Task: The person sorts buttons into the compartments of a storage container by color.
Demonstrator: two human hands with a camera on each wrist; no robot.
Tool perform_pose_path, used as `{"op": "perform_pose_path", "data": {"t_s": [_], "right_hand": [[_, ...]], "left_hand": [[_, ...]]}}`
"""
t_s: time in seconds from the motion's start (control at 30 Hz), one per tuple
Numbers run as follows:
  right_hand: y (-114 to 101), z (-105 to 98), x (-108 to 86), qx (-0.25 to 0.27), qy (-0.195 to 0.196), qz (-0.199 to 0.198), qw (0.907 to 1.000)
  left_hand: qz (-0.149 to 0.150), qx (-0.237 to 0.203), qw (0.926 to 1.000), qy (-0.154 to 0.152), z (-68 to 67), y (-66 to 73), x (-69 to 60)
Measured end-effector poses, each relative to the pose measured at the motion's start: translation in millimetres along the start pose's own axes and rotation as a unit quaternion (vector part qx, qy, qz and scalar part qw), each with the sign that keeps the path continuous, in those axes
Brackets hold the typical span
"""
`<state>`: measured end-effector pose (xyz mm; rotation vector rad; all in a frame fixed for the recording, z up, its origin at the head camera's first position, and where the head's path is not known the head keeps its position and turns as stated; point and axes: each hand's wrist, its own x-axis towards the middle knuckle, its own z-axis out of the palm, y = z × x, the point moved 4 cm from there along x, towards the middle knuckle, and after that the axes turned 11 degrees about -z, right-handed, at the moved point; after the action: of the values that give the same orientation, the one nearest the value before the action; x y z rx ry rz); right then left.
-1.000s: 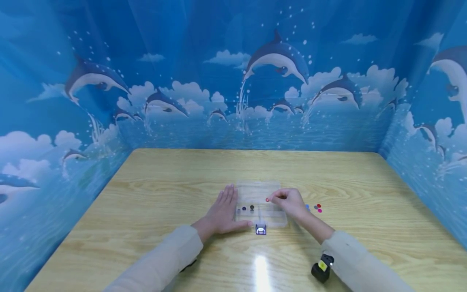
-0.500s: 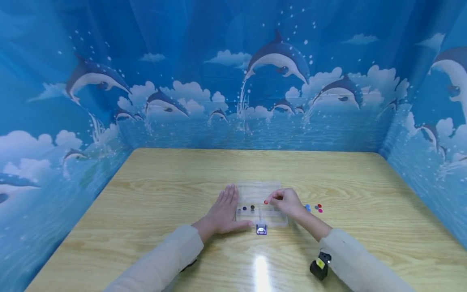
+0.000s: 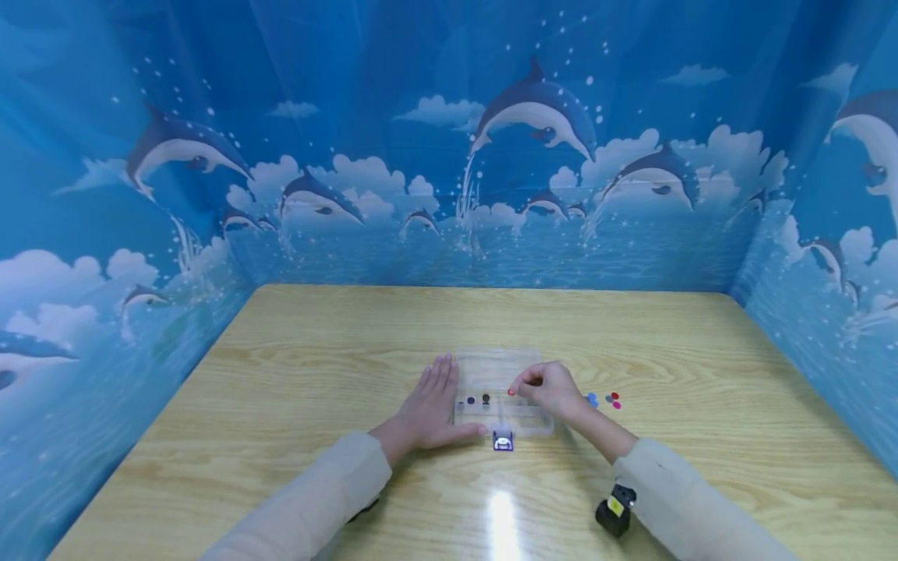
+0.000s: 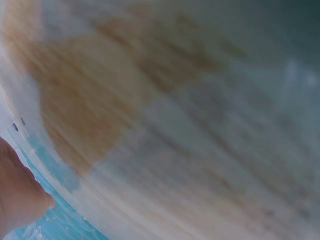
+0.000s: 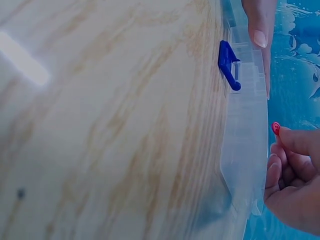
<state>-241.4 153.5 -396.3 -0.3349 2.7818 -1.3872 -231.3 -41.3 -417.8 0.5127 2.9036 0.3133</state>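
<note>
In the head view a clear plastic box (image 3: pixel 529 421) with compartments lies open on the table, its lid (image 3: pixel 494 365) at the far side. My right hand (image 3: pixel 554 389) pinches a small red button (image 5: pixel 276 128) between thumb and forefinger over the box's right part; the right wrist view shows the button's holes. Flat and with straight fingers, my left hand (image 3: pixel 431 405) rests along the box's left side, thumb by its front edge. Dark buttons (image 3: pixel 486 399) sit in the left compartments. A blue latch (image 5: pixel 229 65) hangs from the box's front.
Right of the box, several blue buttons (image 3: pixel 592 400) lie loose beside a small group of red, pink and grey ones (image 3: pixel 614 396). The wooden table (image 3: pixel 316 351) meets a blue dolphin-print curtain (image 3: pixel 435 156) at the back and sides. The left wrist view is mostly blurred.
My right hand has moved slightly, bringing the red button a little left and down over the box. The left hand stays in the same place.
</note>
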Motion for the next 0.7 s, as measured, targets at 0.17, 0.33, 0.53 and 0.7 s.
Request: {"op": "perform_pose_path", "data": {"t_s": [0.17, 0.33, 0.53, 0.7], "right_hand": [[-0.5, 0.1, -0.5, -0.008, -0.005, -0.002, 0.9999], [-0.9, 0.9, -0.3, -0.012, -0.012, -0.018, 0.9997], [-0.3, 1.2, -0.6, -0.017, -0.016, -0.023, 0.9995], [0.1, 0.9, -0.3, -0.019, -0.013, -0.032, 0.9992]], "left_hand": [[0.0, 0.002, 1.0, 0.001, -0.4, 0.3, 0.2], [0.001, 0.005, 1.0, 0.003, 0.1, 0.5, -0.1], [-0.001, 0.004, 1.0, -0.002, 0.4, 0.5, -0.4], [-0.005, 0.004, 1.0, -0.003, 0.3, 0.3, 0.2]]}}
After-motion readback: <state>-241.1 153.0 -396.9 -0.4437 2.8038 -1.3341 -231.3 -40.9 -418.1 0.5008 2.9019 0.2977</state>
